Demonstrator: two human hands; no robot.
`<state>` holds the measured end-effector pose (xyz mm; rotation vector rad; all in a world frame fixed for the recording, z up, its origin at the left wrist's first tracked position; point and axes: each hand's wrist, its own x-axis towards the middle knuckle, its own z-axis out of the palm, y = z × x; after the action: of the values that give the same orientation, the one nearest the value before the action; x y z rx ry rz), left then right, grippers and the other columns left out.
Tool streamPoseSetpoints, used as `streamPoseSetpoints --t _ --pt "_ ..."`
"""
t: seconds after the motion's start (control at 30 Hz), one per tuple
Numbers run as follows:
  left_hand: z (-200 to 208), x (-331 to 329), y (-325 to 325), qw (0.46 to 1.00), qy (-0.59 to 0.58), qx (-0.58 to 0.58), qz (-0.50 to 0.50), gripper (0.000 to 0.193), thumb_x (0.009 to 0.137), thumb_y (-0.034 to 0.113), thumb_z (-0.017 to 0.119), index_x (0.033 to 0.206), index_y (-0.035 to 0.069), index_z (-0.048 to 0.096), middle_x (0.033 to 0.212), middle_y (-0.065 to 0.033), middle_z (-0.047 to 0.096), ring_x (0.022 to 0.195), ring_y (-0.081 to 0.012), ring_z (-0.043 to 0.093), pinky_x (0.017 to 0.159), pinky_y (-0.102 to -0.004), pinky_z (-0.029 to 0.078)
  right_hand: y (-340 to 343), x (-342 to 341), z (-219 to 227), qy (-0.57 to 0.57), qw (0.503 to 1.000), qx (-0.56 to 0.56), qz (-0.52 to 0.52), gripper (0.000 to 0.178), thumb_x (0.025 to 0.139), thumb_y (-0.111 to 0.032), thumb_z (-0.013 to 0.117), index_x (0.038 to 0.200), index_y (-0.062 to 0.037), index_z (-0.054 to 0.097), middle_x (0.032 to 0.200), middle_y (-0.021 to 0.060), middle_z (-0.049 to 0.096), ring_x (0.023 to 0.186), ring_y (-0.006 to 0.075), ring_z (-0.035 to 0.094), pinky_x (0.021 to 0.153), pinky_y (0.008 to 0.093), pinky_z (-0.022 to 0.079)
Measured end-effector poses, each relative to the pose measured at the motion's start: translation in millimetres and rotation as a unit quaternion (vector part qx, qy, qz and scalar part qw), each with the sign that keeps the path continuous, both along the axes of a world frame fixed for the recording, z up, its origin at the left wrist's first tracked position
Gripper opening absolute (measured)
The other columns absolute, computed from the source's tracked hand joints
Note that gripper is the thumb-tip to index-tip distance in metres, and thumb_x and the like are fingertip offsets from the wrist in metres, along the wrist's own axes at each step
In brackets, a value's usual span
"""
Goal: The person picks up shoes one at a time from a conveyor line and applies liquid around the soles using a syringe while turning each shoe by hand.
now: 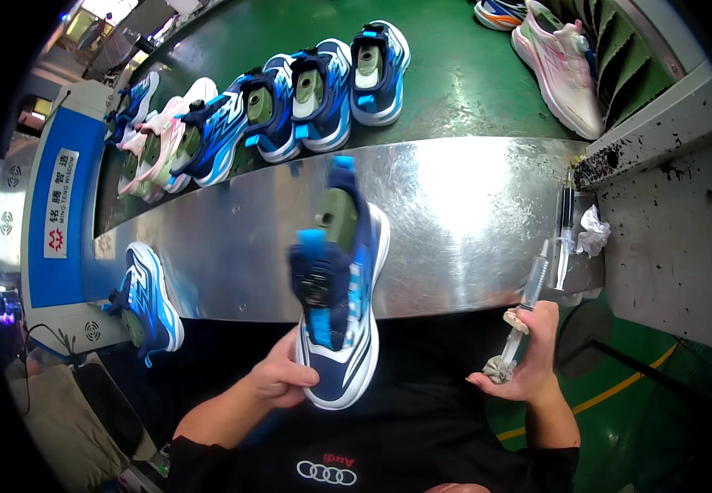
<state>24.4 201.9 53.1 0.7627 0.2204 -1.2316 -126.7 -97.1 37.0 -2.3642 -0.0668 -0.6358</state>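
Observation:
My left hand grips a blue and white sneaker by the toe end, its sole turned to the right and its heel pointing away from me. A green shoe last shows in the sneaker's opening. In my right hand is a clear syringe, needle end up, with pale wrapping around its lower parts. The syringe is apart from the sneaker. Fingers of both hands are partly hidden behind what they hold.
A metal ledge runs before me, with a green surface beyond carrying several blue sneakers and pink ones. Another blue sneaker is at left. A second syringe lies beside crumpled white paper.

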Motion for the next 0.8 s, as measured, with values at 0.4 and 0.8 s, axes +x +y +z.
streamPoseSetpoints --t 0.4,0.8 --pt "-19 121 -262 0.976 -0.191 -0.064 -0.077 0.039 0.085 0.018 0.064 0.113 -0.003 0.047 0.109 -0.0183 0.055 0.092 -0.0289 0.062 0.078 -0.0330 0.053 -9 8 27 0.106 0.993 -0.044 0.033 0.084 0.051 -0.035 0.084 0.118 -0.0038 0.044 0.096 0.0106 0.048 0.081 0.0290 0.043 0.074 0.0383 0.040" --pt "-48 208 -191 0.610 -0.753 0.224 0.104 0.088 0.070 0.020 0.076 0.138 -0.003 0.025 0.138 -0.0234 0.033 0.129 -0.0320 0.034 0.107 -0.0354 0.028 -35 30 59 0.227 0.954 -0.186 0.064 0.072 0.051 -0.034 0.080 0.114 -0.0089 0.054 0.084 0.0071 0.047 0.075 0.0262 0.043 0.066 0.0346 0.043"
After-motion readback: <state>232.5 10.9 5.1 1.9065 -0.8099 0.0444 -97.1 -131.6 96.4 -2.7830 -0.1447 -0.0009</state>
